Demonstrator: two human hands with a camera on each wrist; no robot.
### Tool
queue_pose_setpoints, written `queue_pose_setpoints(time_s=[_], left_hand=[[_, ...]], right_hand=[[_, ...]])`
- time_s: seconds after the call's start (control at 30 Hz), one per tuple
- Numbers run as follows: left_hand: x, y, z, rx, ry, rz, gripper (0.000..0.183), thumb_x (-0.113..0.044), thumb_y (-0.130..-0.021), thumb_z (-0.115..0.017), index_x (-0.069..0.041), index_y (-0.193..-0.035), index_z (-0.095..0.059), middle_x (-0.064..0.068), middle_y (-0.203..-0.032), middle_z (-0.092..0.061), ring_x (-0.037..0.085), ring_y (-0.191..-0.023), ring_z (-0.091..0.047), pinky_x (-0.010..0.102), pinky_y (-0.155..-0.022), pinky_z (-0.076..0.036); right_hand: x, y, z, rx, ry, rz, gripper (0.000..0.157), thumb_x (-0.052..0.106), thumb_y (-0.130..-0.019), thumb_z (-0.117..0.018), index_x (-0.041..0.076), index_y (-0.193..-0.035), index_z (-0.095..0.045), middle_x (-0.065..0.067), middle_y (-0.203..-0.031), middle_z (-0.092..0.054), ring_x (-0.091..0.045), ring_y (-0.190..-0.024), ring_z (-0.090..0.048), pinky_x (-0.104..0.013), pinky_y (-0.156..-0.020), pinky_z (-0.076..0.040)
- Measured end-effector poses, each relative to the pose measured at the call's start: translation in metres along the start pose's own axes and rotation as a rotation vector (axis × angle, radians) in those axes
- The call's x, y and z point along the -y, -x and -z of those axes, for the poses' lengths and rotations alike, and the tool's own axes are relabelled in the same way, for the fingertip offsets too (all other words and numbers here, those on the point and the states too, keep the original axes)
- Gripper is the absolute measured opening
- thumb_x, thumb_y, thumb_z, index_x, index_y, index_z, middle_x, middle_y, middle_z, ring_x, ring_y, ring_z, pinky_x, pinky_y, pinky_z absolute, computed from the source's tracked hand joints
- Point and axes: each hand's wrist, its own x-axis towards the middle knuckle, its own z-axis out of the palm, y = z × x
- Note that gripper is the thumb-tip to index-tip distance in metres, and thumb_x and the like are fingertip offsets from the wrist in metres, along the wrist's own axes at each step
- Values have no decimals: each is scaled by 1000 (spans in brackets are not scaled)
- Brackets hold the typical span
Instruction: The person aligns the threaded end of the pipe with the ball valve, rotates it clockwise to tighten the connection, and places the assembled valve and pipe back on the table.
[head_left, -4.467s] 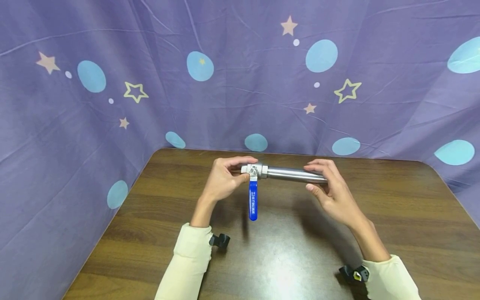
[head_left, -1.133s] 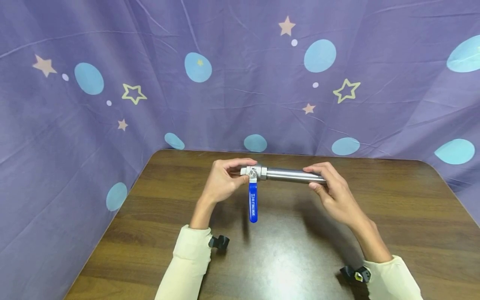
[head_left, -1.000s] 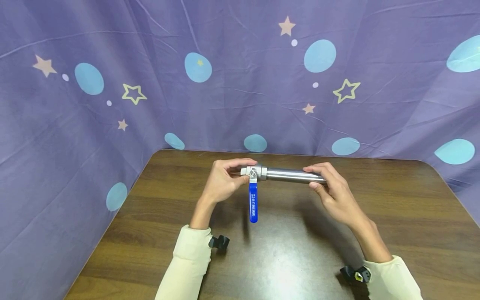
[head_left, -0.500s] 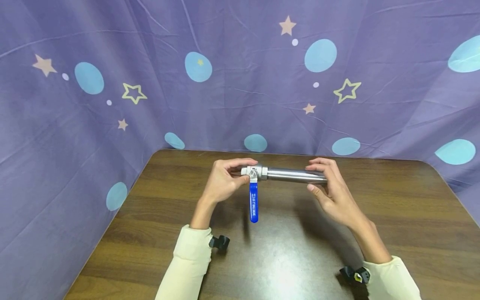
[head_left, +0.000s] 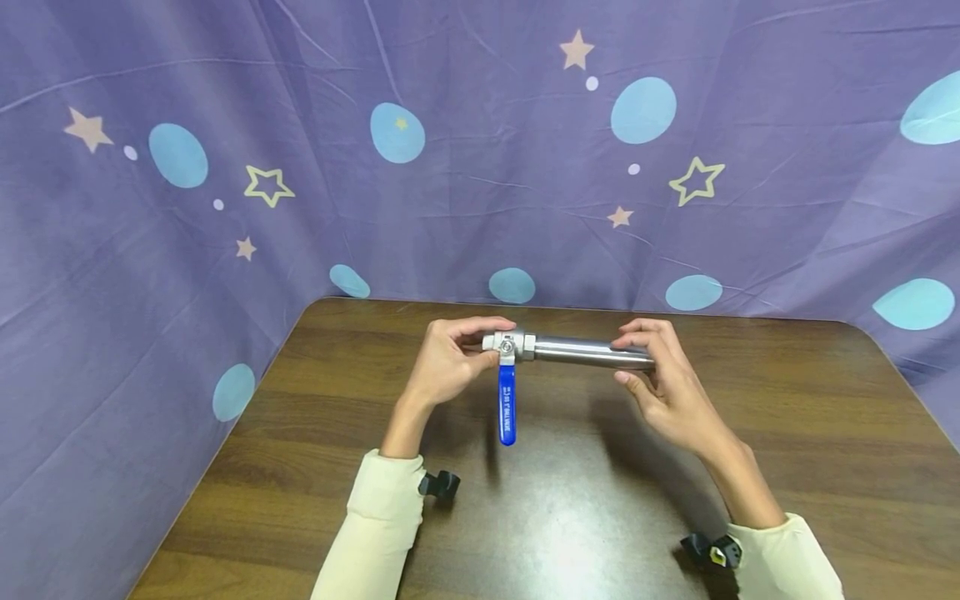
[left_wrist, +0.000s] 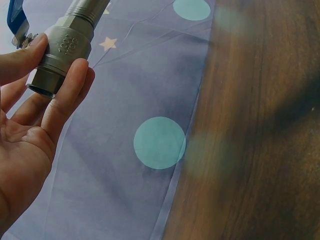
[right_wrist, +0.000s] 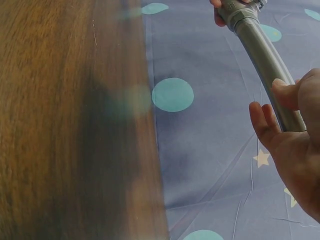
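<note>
A steel ball valve [head_left: 513, 343] with a blue lever handle [head_left: 507, 406] is held level above the table. The handle points toward the person. My left hand [head_left: 442, 360] pinches the valve's left end between thumb and fingers; the left wrist view shows its open hexagonal end [left_wrist: 46, 82] at the fingertips. A smooth steel pipe [head_left: 577, 350] is joined to the valve's right side. My right hand [head_left: 667, 383] is curled round the pipe's far end, which it hides in the head view. In the right wrist view the thumb [right_wrist: 286, 92] lies on the pipe.
Below is a brown wooden table [head_left: 300, 483] bearing the shadows of arms and valve. A purple curtain [head_left: 465, 225] with stars and blue dots hangs along its back and left edges. Black camera mounts [head_left: 440, 485] sit on both wrists.
The right fingers loosened and lifted slightly half a second ago, and now lie back against the pipe a little farther right. The left hand and valve stay nearly still.
</note>
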Motion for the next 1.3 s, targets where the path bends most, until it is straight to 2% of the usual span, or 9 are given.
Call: queue_pose_setpoints(time_s=[0.27,0.43,0.63,0.73,0.97,1.3], left_hand=[[1,0,-1,4,4,4,38,14,-82,-73,6,-119,-78,26,-113,-80,27,-85,-76,28,-75,-67],[1,1,-1,6,0,6,38,14,-82,-73,6,-119,-77,26,-114,-79,19,-84,-77,28,-74,-67],[0,1,0,9,3,8,39,15,-82,-74,6,-119,-77,26,-115,-79,8,-83,-75,28,-75,-67],[-1,0,0,10,6,8,39,15,-82,-74,6,-119,-77,26,-116,-79,8,-83,-75,27,-75,-67],[-3,1,0,8,17,19,40,16,-82,-73,5,-119,-78,26,-116,-79,11,-85,-77,29,-76,-68],[-2,1,-1,4,8,11,40,17,-81,-74,5,-119,-78,24,-121,-79,9,-86,-76,28,-77,-67]], right_hand=[[-3,-1,-1,-25,14,67,47,-23,-78,-76,-3,-120,-66,-21,-124,-62,-5,-123,-53,-9,-103,-41],[-3,-1,-1,-36,28,63,47,-21,-79,-78,-1,-120,-68,-13,-120,-67,-4,-115,-56,-10,-92,-43],[-3,-1,-1,-47,21,56,50,-22,-79,-78,0,-123,-70,-13,-120,-69,-3,-110,-58,-10,-86,-44],[-4,-2,-1,-54,11,55,51,-23,-78,-77,0,-124,-71,-13,-120,-70,-2,-110,-59,-8,-87,-45],[-6,-3,0,-57,1,59,48,-20,-81,-76,-1,-125,-71,-13,-119,-71,-1,-115,-60,-8,-99,-44],[-5,-2,1,-50,14,42,48,-19,-83,-75,1,-126,-72,-12,-118,-73,-1,-112,-60,-9,-96,-44]])
